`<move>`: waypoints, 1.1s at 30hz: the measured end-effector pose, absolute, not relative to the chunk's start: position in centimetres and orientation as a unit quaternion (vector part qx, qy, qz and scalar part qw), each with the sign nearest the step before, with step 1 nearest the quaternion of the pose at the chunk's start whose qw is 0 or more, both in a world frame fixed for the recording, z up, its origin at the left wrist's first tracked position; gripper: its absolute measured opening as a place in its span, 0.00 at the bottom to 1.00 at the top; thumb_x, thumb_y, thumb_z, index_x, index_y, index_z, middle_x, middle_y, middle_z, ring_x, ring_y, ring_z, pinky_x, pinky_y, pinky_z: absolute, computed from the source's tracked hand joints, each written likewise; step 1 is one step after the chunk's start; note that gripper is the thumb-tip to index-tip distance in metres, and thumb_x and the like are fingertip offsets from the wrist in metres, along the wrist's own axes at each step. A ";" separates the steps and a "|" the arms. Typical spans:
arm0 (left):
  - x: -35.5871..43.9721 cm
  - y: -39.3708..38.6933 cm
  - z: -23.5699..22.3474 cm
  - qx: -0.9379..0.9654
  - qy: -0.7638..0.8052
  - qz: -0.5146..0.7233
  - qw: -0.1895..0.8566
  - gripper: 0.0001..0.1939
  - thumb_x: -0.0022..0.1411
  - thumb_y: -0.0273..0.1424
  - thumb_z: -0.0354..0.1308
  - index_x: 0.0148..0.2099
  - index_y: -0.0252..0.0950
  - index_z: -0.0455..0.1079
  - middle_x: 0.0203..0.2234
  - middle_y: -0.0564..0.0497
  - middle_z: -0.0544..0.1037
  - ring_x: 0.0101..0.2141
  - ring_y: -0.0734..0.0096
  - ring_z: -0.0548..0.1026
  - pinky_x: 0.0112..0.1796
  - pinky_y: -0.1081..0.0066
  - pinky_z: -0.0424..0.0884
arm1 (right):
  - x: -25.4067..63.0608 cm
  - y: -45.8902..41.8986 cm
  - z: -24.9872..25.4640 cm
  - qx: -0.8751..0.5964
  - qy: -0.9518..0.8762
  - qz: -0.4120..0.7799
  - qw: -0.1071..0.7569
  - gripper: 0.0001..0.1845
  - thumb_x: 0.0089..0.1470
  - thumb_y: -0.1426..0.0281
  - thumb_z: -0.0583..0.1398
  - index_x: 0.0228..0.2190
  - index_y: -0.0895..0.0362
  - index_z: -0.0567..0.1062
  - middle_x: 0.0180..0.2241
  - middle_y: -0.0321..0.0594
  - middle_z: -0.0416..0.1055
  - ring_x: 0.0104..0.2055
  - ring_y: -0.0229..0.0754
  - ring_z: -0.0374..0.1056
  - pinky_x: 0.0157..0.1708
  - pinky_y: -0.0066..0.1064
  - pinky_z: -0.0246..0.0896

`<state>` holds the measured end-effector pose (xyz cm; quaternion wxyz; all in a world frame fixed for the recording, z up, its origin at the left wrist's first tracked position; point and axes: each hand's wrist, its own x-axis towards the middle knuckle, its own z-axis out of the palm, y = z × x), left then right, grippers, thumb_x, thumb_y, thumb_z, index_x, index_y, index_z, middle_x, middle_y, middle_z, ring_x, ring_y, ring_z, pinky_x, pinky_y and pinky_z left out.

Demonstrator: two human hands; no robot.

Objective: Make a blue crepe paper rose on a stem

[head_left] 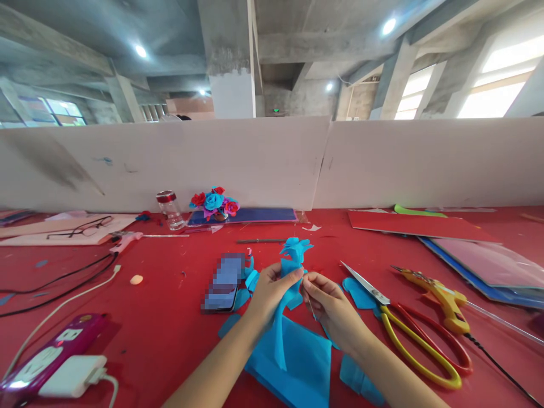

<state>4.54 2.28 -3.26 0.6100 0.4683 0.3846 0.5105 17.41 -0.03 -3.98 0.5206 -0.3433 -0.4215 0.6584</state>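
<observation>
Right of the phone (224, 283), our left hand (272, 289) pinches blue paper (290, 267), our right hand (325, 297) a thin strand (313, 311); we judge binding underway, next needing steady tension.

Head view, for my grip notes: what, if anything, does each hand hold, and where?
Left hand: the blue paper flower, pinched just below its petals. Right hand: pinching beside it; what it grips cannot be told.
</observation>
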 end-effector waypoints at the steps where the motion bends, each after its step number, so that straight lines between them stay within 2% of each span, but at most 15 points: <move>1: 4.6 2.3 -3.4 0.465 0.385 0.511 0.612 0.15 0.45 0.40 0.63 0.27 0.32 0.71 0.16 0.54 0.70 0.17 0.77 0.66 0.20 0.76 0.59 | 17.4 -0.1 -3.9 -0.346 -0.420 0.657 0.521 0.13 0.44 0.61 0.63 0.24 0.58 0.70 0.18 0.31 0.62 0.17 0.28 0.45 0.17 0.21 0.40; 11: 4.5 2.5 -3.5 0.458 0.404 0.516 0.600 0.15 0.45 0.41 0.62 0.25 0.31 0.71 0.13 0.55 0.66 0.16 0.79 0.62 0.19 0.76 0.56 | 17.3 0.1 -4.2 -0.342 -0.434 0.659 0.511 0.11 0.46 0.62 0.62 0.24 0.58 0.70 0.19 0.32 0.64 0.18 0.28 0.48 0.17 0.21 0.41; 16: 4.5 1.9 -3.2 0.540 0.410 0.491 0.547 0.16 0.49 0.42 0.59 0.24 0.32 0.70 0.13 0.57 0.62 0.16 0.81 0.56 0.19 0.77 0.51 | 17.3 0.3 -4.0 -0.382 -0.434 0.574 0.580 0.12 0.44 0.61 0.63 0.26 0.58 0.71 0.19 0.30 0.61 0.18 0.28 0.51 0.18 0.22 0.46; 19: 4.7 1.7 -3.1 0.569 0.406 0.476 0.534 0.17 0.50 0.42 0.58 0.24 0.32 0.69 0.14 0.58 0.61 0.17 0.81 0.55 0.19 0.77 0.51 | 17.5 0.4 -4.0 -0.393 -0.434 0.551 0.594 0.13 0.42 0.61 0.63 0.25 0.58 0.71 0.18 0.30 0.61 0.19 0.30 0.52 0.20 0.24 0.49; 27: 5.0 1.5 -3.3 0.593 0.415 0.468 0.506 0.18 0.51 0.44 0.55 0.27 0.32 0.71 0.18 0.55 0.62 0.20 0.78 0.55 0.20 0.77 0.53 | 17.9 0.5 -4.4 -0.440 -0.441 0.517 0.587 0.14 0.43 0.60 0.63 0.24 0.60 0.72 0.15 0.29 0.58 0.17 0.30 0.48 0.16 0.24 0.42; 33: 5.1 1.6 -3.5 0.589 0.432 0.457 0.507 0.21 0.50 0.47 0.54 0.27 0.31 0.70 0.17 0.56 0.60 0.19 0.79 0.55 0.19 0.78 0.52 | 17.7 0.6 -4.3 -0.450 -0.414 0.518 0.598 0.17 0.39 0.59 0.64 0.24 0.61 0.72 0.15 0.29 0.57 0.17 0.29 0.47 0.15 0.24 0.41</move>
